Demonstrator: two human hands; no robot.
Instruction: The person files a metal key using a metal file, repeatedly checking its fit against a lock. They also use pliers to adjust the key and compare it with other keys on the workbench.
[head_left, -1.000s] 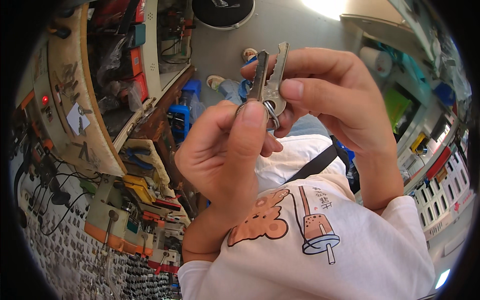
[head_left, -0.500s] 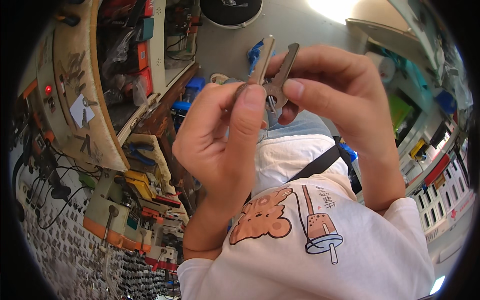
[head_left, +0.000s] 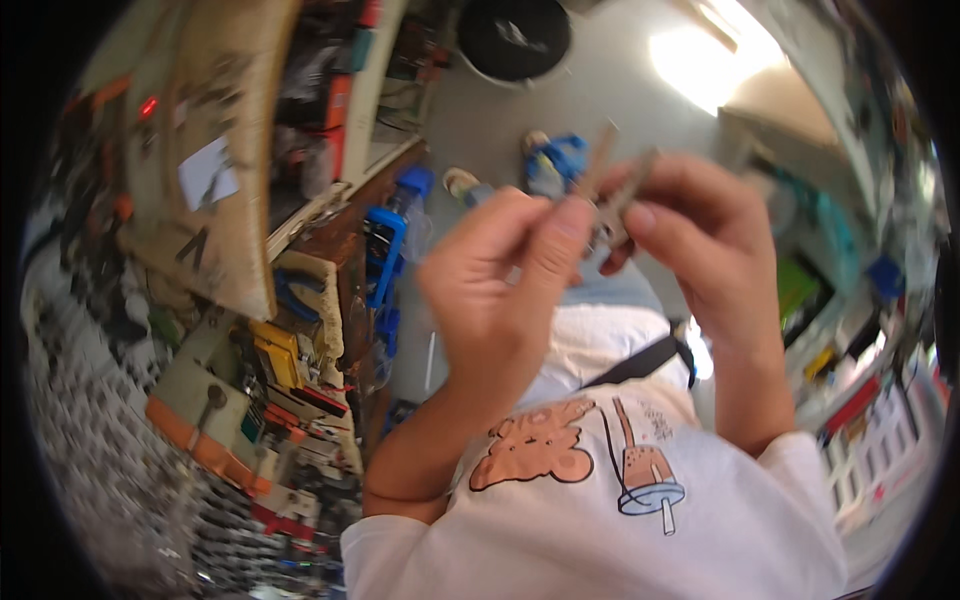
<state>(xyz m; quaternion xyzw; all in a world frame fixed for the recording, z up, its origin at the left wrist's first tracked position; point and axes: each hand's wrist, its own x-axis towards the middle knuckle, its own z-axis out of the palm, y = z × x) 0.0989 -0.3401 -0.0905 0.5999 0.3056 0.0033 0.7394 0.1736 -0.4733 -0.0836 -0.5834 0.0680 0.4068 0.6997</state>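
My left hand (head_left: 495, 290), at the centre, pinches a pale metal key (head_left: 603, 150) between thumb and forefinger, blade upward. Facing it, my right hand (head_left: 715, 245) is closed on a second key (head_left: 637, 168) with its thumb near the bow. The two keys stand side by side at my fingertips, apparently joined by a small metal ring (head_left: 603, 232). Motion blur smears both, so their teeth cannot be made out.
At left are a wooden shelf (head_left: 250, 250) with white paper (head_left: 208, 172), a key-cutting machine (head_left: 200, 400), pliers (head_left: 298, 298), a blue crate (head_left: 385, 270) and hanging key blanks (head_left: 70, 440). A black round object (head_left: 512, 35) lies on the floor (head_left: 610, 80); crowded shelving (head_left: 880, 430) is right.
The view has swung and blurred, shifting scene and hands rightward in the picture. The keys have changed angle and appearance between my fingers; both hands still grip them.
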